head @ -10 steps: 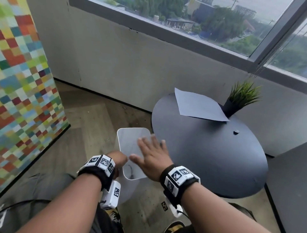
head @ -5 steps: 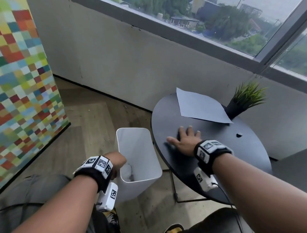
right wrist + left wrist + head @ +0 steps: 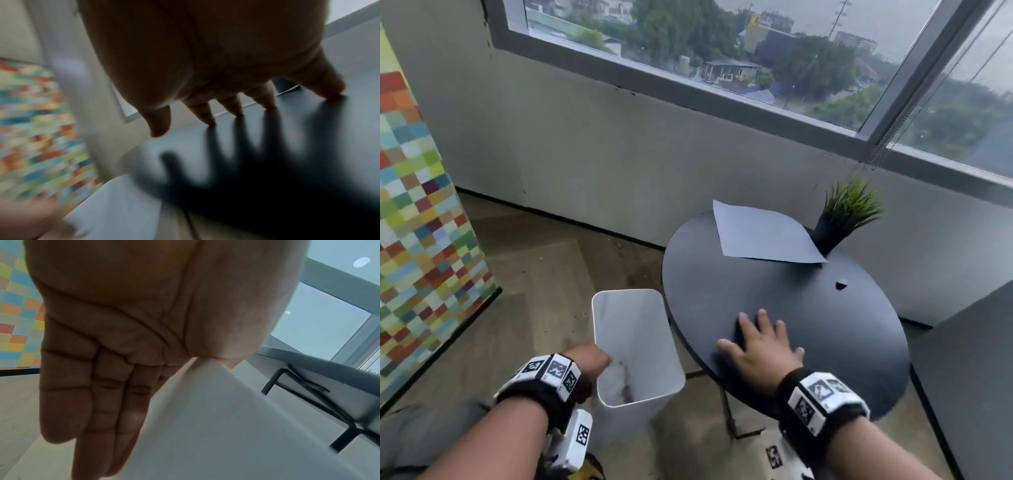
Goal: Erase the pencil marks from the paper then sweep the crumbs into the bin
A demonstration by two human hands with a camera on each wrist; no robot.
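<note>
Right hand [image 3: 760,349] lay flat on the round black table [image 3: 825,329], fingers [image 3: 203,113] spread wide, tips touching the top — holding nothing. Left hand [image 3: 589,359] gripped the near-left rim of the white bin [image 3: 640,342], fingers straight down its outer wall (thumb hidden). Bin sat just left of the table. Paper [image 3: 760,233] lay at the far edge, beside the plant [image 3: 842,212]; crumbs too small to tell.

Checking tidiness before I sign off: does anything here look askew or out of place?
The paper lies skewed, one corner jutting past the table's far edge. A small dark object sits alone near the plant; too small to identify.
</note>
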